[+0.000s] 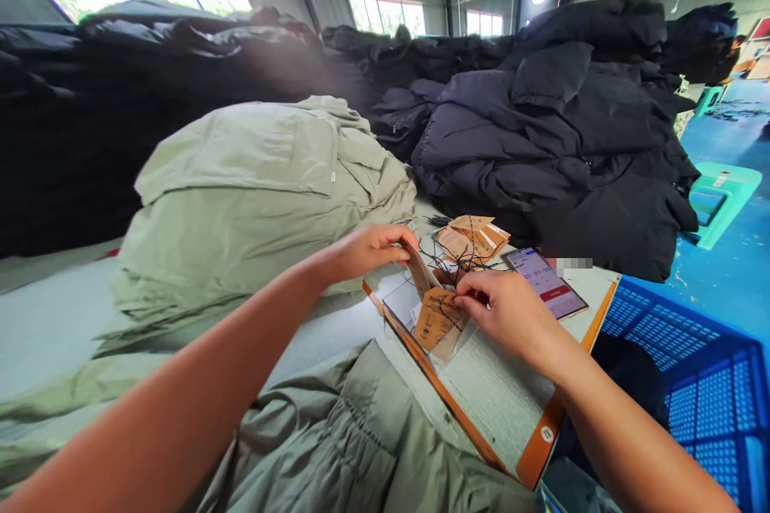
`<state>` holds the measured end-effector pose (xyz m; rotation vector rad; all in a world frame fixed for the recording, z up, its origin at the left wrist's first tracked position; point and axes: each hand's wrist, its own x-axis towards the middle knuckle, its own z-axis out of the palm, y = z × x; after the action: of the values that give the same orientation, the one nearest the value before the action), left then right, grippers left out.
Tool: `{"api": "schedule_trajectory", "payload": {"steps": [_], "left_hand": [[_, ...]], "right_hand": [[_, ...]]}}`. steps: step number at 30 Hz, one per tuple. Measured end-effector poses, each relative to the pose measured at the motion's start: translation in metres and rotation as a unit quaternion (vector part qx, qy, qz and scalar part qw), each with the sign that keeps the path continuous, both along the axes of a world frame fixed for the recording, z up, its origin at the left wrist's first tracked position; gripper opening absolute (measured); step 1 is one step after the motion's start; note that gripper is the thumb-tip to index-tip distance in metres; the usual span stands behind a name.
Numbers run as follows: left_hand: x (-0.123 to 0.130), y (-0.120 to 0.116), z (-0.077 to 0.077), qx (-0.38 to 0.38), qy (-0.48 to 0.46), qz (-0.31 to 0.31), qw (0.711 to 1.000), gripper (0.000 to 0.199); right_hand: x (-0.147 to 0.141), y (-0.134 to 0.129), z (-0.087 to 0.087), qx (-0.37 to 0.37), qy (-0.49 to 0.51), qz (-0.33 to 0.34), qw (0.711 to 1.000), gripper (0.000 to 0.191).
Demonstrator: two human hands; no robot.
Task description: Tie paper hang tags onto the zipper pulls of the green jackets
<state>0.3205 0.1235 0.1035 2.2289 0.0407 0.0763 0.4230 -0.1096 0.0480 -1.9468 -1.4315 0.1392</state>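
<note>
Garments (559, 136) in black are heaped at the rear, presumably to free the near side for handling. Pale green garments (258, 152) lie to their left. The orange-edged desk (499, 385) supports the work. Over its left edge, the left hand (364, 252) pinches a brown card (421, 271) upright; the right hand (511, 313) pinches the front tag (434, 321) at its right side, likely for control. The phone (550, 282) lies face up, apparently for timer reading. Loose tags (474, 239) rest within reach.

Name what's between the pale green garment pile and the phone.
Head view: brown tags with black cords between the pale green garment pile and the phone; the left hand and right hand sit on the near side.
</note>
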Motion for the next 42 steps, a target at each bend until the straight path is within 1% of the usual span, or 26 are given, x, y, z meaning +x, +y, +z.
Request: {"api": "schedule_trajectory", "payload": {"steps": [5, 10, 13, 17, 24, 28, 32, 35, 38, 42], "left_hand": [[0.009, 0.011, 0.0, -0.06, 0.043, -0.011, 0.997, 0.01], [0.014, 0.019, -0.002, -0.102, 0.074, -0.005, 0.992, 0.015], [0.013, 0.02, 0.0, -0.132, 0.078, 0.001, 0.988, 0.015], [0.01, 0.021, 0.002, -0.175, 0.08, 0.007, 0.981, 0.017], [0.007, 0.028, -0.004, -0.235, 0.072, 0.017, 0.969, 0.029], [0.005, 0.031, -0.007, -0.258, 0.068, 0.028, 0.963, 0.035], [0.004, 0.031, -0.011, -0.274, 0.075, 0.029, 0.958, 0.036], [0.003, 0.031, -0.016, -0.285, 0.077, 0.025, 0.955, 0.034], [0.001, 0.032, -0.018, -0.293, 0.076, 0.021, 0.953, 0.033], [-0.003, 0.03, -0.019, -0.301, 0.069, 0.015, 0.951, 0.033]], "right_hand": [[0.003, 0.002, -0.002, -0.008, 0.012, -0.018, 1.0, 0.008], [0.006, 0.003, -0.003, 0.021, 0.041, 0.016, 0.999, 0.022], [0.009, 0.003, -0.004, 0.033, 0.06, 0.03, 0.997, 0.026], [0.01, 0.002, -0.004, 0.035, 0.059, 0.039, 0.997, 0.028], [0.01, 0.001, -0.001, 0.024, 0.03, 0.033, 0.999, 0.026], [0.009, 0.001, 0.001, -0.003, -0.002, 0.006, 1.0, 0.024], [0.002, 0.005, 0.003, -0.063, -0.055, -0.059, 0.995, 0.017], [-0.003, 0.008, 0.002, -0.093, -0.078, -0.102, 0.987, 0.019], [-0.008, 0.007, -0.001, -0.089, -0.083, -0.121, 0.985, 0.021], [-0.016, 0.001, 0.0, -0.03, -0.11, -0.149, 0.982, 0.022]]}}
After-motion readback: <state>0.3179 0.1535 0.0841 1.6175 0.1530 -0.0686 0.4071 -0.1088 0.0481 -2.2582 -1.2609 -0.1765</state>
